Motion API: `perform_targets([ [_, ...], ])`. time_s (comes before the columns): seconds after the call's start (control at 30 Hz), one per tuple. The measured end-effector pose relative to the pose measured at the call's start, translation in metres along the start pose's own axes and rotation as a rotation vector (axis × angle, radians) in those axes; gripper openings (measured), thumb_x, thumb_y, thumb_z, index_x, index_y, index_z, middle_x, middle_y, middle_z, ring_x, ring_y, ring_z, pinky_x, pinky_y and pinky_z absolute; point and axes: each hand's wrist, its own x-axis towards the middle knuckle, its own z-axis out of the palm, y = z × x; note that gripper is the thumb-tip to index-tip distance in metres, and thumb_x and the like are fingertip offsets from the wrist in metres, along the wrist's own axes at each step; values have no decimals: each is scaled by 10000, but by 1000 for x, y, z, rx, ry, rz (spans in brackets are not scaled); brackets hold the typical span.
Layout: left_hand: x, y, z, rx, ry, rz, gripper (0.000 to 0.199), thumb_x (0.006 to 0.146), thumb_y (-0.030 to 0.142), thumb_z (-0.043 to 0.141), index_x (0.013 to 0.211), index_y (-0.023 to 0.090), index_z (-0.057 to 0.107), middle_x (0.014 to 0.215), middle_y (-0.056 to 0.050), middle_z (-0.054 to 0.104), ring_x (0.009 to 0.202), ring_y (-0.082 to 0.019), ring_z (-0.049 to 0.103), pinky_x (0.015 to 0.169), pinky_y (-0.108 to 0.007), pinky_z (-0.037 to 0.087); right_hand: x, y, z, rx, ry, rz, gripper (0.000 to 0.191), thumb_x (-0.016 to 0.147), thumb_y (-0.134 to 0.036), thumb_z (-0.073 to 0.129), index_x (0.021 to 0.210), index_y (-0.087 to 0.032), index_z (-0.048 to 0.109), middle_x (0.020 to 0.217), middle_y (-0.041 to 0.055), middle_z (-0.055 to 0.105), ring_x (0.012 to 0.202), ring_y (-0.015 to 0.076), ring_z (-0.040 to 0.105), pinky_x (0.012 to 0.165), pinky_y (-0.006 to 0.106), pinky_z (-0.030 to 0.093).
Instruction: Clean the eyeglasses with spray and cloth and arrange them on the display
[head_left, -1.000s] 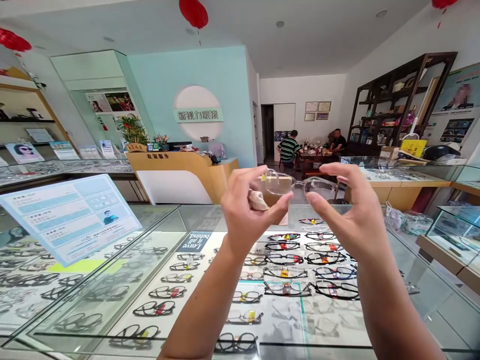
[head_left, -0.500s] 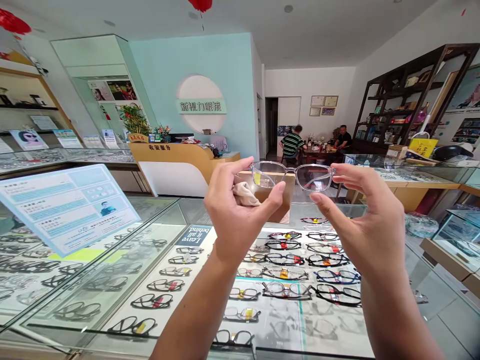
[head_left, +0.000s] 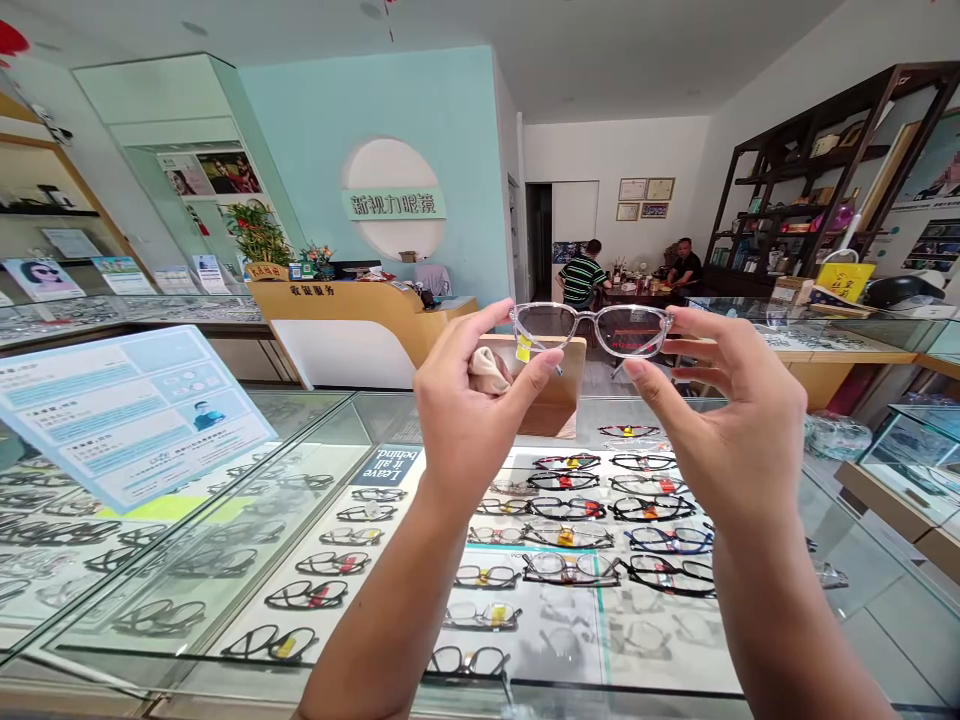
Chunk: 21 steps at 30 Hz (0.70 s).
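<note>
clear glasses: held up roughly level between the two hands, above the far part of the glass display case.
left hand: pinching the left end of the frame between finger and thumb, a pale cloth tucked into its palm.
right hand: grasping the right end with finger and thumb, the other fingers loose behind.
frame handling: best kept light and even at both ends, i judge, so the bridge takes no twist; thumbs should stay off the lenses, as prints would show.
yellow tag: at the left rim; no print readable.
right lens: carries red lettering, too small to read surely.
wall sign: reads 新视力眼镜.
counter: far left, lettered 收银服务.
dark card: inside the case, upside down, reading "leave it all behind".
pale blue leaflet: near left, its lines too fine to read.
</note>
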Motion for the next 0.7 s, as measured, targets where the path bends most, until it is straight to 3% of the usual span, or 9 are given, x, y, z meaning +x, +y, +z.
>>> perform_targets([
  [0.17, 0, 1, 1, -12, 38, -6, 535, 864, 600, 878, 1256, 257, 753, 1017, -26, 741, 832, -169, 678, 770, -333, 576, 1, 1, -1, 49, -32, 15, 406, 979, -450, 777, 1344, -282, 714, 1279, 109, 767, 1072, 300, 777, 867, 501, 690],
  [0.7, -2, 0, 3, -15, 44, -22, 527, 864, 627, 863, 1223, 254, 764, 998, -27, 727, 848, -174, 670, 729, -310, 547, 2, -2, -5, 13, 15, -37, 332, 986, -455, 772, 1292, -327, 794, 1131, 66, 805, 998, 277, 772, 861, 498, 693],
])
